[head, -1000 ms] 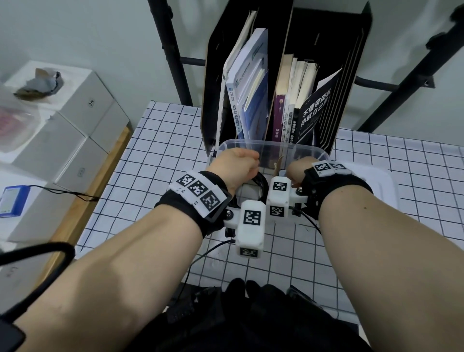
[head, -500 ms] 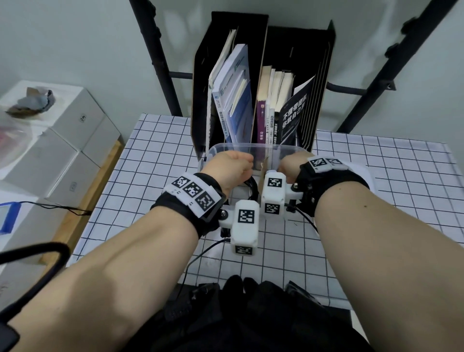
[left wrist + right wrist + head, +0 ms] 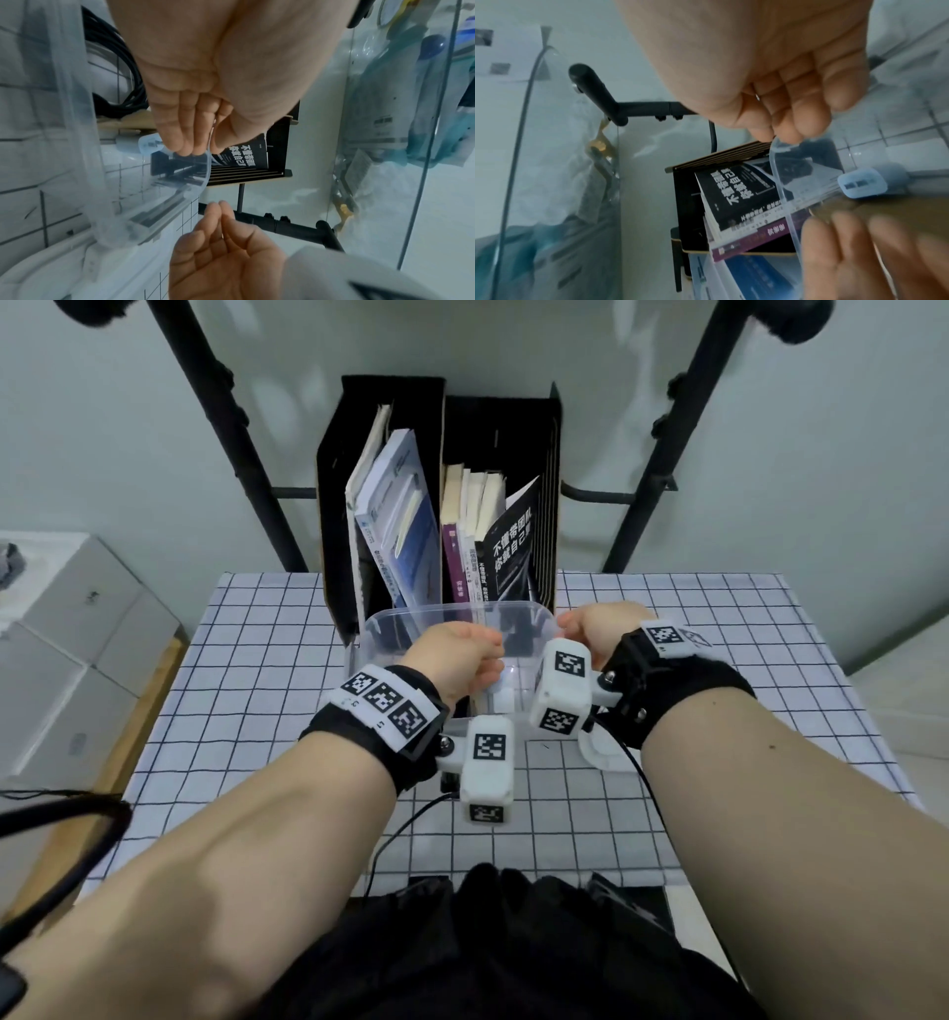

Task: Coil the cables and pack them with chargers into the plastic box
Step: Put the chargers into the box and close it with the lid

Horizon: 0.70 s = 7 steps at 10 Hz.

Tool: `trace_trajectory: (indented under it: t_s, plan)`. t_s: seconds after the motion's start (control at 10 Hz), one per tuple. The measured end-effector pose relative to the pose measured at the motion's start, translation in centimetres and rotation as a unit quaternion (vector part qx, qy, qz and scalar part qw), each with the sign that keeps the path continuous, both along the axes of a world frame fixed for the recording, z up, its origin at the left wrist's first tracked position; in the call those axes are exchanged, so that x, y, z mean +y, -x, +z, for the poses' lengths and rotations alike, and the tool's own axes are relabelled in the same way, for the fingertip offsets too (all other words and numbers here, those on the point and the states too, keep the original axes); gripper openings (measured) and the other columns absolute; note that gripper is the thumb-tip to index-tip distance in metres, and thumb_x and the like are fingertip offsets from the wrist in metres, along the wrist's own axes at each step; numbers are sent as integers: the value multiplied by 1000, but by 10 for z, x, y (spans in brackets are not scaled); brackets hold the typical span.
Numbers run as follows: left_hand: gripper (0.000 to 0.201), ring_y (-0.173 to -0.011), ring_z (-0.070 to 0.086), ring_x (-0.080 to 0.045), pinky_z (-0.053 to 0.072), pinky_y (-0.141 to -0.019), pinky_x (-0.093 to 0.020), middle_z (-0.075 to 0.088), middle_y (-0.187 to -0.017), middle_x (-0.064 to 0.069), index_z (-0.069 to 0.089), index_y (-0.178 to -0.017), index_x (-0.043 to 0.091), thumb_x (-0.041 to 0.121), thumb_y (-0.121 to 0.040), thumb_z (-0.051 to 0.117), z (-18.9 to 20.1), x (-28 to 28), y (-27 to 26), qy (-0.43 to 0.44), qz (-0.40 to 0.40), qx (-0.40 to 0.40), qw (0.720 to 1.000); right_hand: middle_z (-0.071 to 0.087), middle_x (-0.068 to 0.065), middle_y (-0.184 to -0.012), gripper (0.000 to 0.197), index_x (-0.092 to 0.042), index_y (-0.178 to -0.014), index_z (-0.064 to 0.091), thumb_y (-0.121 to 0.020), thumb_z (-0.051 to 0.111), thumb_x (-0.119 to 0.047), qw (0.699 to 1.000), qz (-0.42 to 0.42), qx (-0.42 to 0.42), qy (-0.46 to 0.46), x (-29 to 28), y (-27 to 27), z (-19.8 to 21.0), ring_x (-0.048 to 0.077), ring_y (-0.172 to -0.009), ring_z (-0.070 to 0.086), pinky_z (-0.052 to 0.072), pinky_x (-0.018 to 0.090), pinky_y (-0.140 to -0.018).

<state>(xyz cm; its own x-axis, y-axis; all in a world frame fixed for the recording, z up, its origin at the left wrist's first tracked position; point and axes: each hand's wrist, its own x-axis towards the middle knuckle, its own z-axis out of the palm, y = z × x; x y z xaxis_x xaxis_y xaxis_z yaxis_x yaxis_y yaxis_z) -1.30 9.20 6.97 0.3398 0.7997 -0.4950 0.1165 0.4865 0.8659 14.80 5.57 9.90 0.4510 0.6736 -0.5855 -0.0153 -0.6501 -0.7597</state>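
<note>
**Both hands on the rim of the plastic box**

Pinching the clear plastic box (image 3: 462, 616) at its rim, the left hand (image 3: 454, 654) has its fingers inside the wall and its thumb outside, a narrow grip closed on the thin edge. The right hand (image 3: 595, 629) sits at the box's 3 o'clock corner with fingers curled down onto the rim; the right wrist view shows the fingertips (image 3: 790, 134) touching the edge, though how firmly they hold is hard to tell.

The box rests on the checked tabletop (image 3: 257, 670), just in front of the black file holder (image 3: 390, 403) full of books at 12 o'clock. Inside it, at the 9 o'clock side, lies a coil of black cable (image 3: 120, 67), with a white charger (image 3: 144, 144) near the far wall. A white lid (image 3: 606, 757) lies on the tabletop at the box's 4 o'clock, partly hidden by the right wrist.

The packing looks close to done, with the lid probably next. The risks come from the thin, flexible wall: a pinch on one side could tip or skid the light box, and a tilt could spill the charger or let the coil spring loose over the rim. A loop standing proud of the edge would keep the lid from seating.
</note>
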Motion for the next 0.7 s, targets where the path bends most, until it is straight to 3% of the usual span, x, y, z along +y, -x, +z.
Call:
trace_trajectory:
  t_s: [0.1,0.2,0.3,0.4,0.5,0.6,0.7]
  plan:
    - [17,-64,57,-14,54,-55,-18,60,-78,-10,59,-85,6,-6,-91,49,5,-8,-14,2,-14,-11,1000,74,9,-91,26,-2,-105,69,-87,51,-8,1000,-19,-20,3,-17,-13,-1,19,-63,62,54,23,-64]
    - [19,-61,56,-14,53,-51,-16,59,-75,-9,58,-83,7,-7,-91,47,6,-15,-26,-1,-31,-20,999,70,4,-77,24,-1,-105,69,-89,52,-6,998,-61,-3,4,-34,-28,-6,10,-39,59,46,13,-41]
    - [19,-62,58,-14,53,-54,-18,61,-75,-8,60,-83,8,-5,-90,48,3,-19,-34,-3,-45,-15,999,59,9,-92,26,3,-115,60,-92,50,-5,997,-81,2,-2,-45,-37,-16,4,-25,48,35,9,-31]
    - [19,-64,59,-14,54,-58,-19,63,-77,-7,61,-83,10,-3,-90,50,0,-18,-38,0,-44,-7,999,60,16,-115,40,1,-131,50,-92,54,-8,996,-91,1,-8,-49,-46,-31,2,-38,58,46,12,-39]
    - [20,-64,59,-13,54,-58,-19,63,-78,-6,62,-83,11,-3,-90,49,-3,-17,-41,3,-43,-3,999,57,16,-129,40,-1,-133,48,-94,53,-11,996,-89,2,24,-53,-52,-39,11,-61,58,48,13,-40]
    - [21,-65,60,-13,54,-59,-20,64,-81,-7,62,-84,12,-2,-90,48,-8,-13,-46,1,-45,5,999,54,15,-132,42,-3,-135,46,-95,51,-12,996,-75,-12,44,-54,-58,-48,11,-67,54,46,13,-38]
    - [20,-65,60,-13,55,-60,-20,64,-84,-9,62,-86,10,-3,-90,47,-12,-9,-50,4,-45,7,999,53,16,-133,43,-3,-133,46,-91,53,-9,996,-60,-20,70,-50,-59,-54,18,-76,56,57,23,-66]
